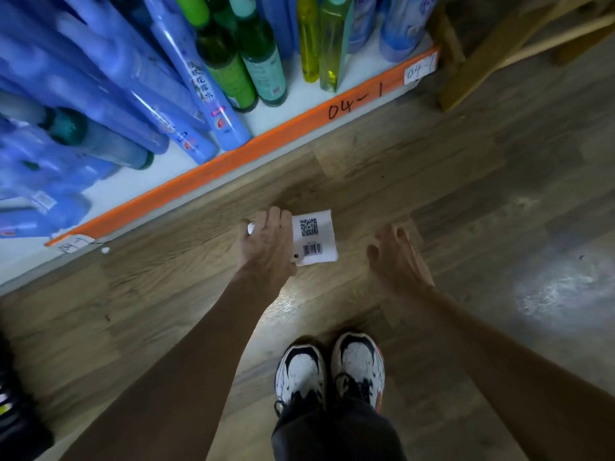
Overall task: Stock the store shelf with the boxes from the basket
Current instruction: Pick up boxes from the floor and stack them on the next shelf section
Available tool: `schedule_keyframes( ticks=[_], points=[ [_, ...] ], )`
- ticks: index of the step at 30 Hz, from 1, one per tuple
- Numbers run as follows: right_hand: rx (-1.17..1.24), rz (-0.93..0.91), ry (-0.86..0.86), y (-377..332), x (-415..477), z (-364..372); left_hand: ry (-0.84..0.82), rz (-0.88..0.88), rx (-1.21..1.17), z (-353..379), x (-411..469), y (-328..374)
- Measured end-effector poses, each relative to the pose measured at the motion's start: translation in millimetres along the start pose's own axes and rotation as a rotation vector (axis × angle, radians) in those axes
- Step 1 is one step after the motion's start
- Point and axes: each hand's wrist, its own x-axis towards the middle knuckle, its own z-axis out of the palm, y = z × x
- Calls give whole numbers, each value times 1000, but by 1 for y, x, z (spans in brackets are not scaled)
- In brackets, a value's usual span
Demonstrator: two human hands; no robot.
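- Wood-pattern flooring [382,168] is seen running along the front of a low store shelf [279,108], whose orange front edge strip [233,158] carries handwritten "04-1" labels.
- Blue packs [109,104] and green bottles [233,71] are noted crowding the shelf board; a bare patch lies near its front edge.
- A white box [314,236], QR code and barcode facing up, is found above the floor, just short of the shelf edge.
- Left hand [268,242]: closed over the box's left side, fingers wrapped on its far edge; the box is held.
- Right hand [396,257]: spread open, empty, near the box but apart from it.
- Step judged in hand: carrying one box to the shelf. The basket is not identified with certainty.
- Next move is judged to call for lifting the box over the orange strip and setting it on bare board.
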Motion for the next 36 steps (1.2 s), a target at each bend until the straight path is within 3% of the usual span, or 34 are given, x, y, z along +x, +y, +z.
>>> schedule_keyframes(
  ticks=[7, 14, 23, 29, 36],
  points=[
    [-29, -168, 48, -67, -113, -103, -51, -37, -13, -155, -92, -33],
    [-146, -390, 170, -193, -275, -298, -63, -119, -39, -404, -235, -79],
    [-321, -945, 533, -408, -465, -550, 167, -340, -178, -706, -410, -177],
    [-439, -1073, 646, -493, -516, -602, 290, -510, -126, -785, -475, -252],
    [-465, -1103, 482, -557, -520, -608, 332, -663, -216, -798, -502, -329]
  ],
)
